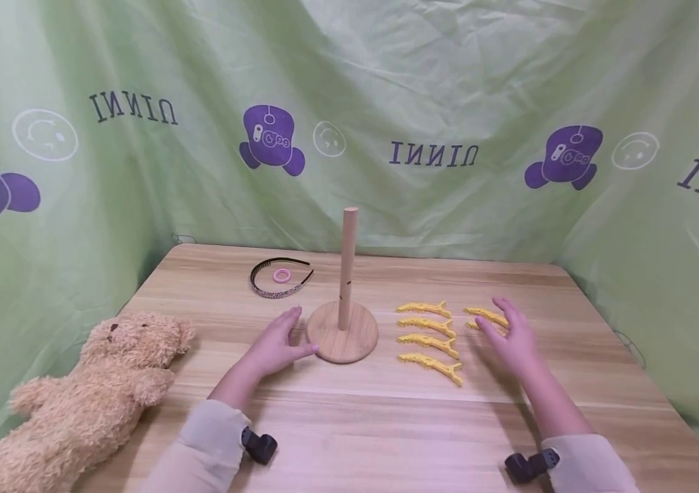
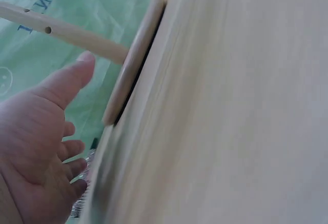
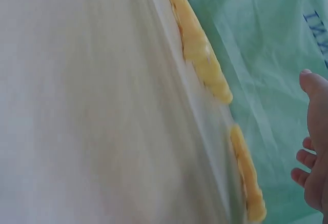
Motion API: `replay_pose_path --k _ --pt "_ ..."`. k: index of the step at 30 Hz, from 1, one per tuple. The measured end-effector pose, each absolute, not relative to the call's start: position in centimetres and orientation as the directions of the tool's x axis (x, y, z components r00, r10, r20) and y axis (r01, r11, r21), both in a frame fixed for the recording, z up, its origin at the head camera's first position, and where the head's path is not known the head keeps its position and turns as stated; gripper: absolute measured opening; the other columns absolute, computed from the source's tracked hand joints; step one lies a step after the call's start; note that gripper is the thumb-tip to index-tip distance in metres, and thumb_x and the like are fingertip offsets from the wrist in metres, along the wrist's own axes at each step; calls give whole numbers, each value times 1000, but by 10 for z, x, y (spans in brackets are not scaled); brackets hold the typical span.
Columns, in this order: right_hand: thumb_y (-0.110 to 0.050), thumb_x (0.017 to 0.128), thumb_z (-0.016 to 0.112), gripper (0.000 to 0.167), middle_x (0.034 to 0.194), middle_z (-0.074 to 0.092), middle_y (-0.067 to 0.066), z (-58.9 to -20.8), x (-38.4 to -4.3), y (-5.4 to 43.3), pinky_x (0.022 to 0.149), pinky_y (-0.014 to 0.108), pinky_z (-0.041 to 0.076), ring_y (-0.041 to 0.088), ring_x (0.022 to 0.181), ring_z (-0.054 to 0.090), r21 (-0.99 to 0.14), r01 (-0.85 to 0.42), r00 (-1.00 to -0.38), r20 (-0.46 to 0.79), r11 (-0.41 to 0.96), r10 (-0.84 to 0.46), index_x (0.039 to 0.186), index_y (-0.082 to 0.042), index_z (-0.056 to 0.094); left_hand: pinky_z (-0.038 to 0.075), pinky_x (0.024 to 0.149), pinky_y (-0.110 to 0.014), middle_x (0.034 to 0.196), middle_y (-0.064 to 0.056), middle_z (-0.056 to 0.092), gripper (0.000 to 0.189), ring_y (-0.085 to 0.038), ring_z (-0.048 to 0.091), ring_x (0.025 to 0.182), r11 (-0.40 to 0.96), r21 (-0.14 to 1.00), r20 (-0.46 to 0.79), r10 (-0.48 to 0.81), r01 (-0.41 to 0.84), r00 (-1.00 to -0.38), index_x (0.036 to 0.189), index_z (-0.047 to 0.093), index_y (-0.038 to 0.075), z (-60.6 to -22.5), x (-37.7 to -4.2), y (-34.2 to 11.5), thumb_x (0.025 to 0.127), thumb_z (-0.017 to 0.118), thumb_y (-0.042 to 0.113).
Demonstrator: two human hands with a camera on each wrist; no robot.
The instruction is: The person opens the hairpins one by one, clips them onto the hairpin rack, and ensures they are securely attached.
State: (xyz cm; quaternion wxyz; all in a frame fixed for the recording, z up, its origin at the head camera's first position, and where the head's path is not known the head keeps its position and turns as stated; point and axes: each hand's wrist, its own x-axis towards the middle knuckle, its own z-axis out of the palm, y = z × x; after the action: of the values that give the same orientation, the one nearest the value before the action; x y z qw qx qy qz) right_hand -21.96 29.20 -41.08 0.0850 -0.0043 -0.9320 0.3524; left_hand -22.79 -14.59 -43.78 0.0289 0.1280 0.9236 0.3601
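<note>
A round-based wooden stand (image 1: 349,267) with an upright post is at the middle of the table. My left hand (image 1: 275,346) is just left of its base, fingers loosely extended and holding nothing. Its thumb (image 2: 77,78) points toward the post; whether it touches the base I cannot tell. Several yellow hair clips (image 1: 426,341) lie in a column right of the stand. Over a second, smaller group of yellow clips (image 1: 485,315), partly hidden, hovers my right hand (image 1: 514,340), fingers spread, nothing in its grasp. A yellow clip (image 3: 248,175) also shows beside that hand in the right wrist view.
Behind the left hand lie a black headband (image 1: 270,294) with a sparkly band and a pink hair tie (image 1: 282,275) inside its curve. A tan plush bear (image 1: 96,390) lies along the table's left side. Green printed curtains (image 1: 361,82) surround the wooden table (image 1: 349,424).
</note>
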Motion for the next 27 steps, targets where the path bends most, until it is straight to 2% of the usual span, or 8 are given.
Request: replay_pose_path --k 4,8,17,27 --pt "-46 97 57 76 154 25 34 -420 -210 313 110 72 24 56 139 24 -678 -35 -983 154 734 96 151 0 29 25 119 -57 150 -30 38 91 -46 34 141 659 723 60 239 208 -969 146 36 -8 -446 -225 -137 79 80 37" --pt "-45 95 60 77 150 29 37 -428 -204 331 109 72 25 57 136 27 -645 -10 -984 143 764 107 148 3 33 29 118 -57 143 -32 46 89 -47 40 136 664 719 84 210 205 -974 142 43 -8 -450 -223 -132 75 83 35" --pt "-42 90 68 75 139 40 39 -443 -198 355 103 71 31 58 126 38 -596 8 -993 91 803 77 141 8 41 26 119 -58 146 -30 44 83 -47 35 140 681 704 100 184 200 -978 141 46 -6 -457 -219 -130 78 81 34" --pt "-37 91 68 67 134 49 37 -447 -201 359 102 67 36 54 124 44 -561 22 -995 66 827 72 134 9 48 24 119 -58 148 -28 43 79 -45 33 142 675 712 97 180 195 -979 142 46 -4 -458 -223 -129 80 80 32"
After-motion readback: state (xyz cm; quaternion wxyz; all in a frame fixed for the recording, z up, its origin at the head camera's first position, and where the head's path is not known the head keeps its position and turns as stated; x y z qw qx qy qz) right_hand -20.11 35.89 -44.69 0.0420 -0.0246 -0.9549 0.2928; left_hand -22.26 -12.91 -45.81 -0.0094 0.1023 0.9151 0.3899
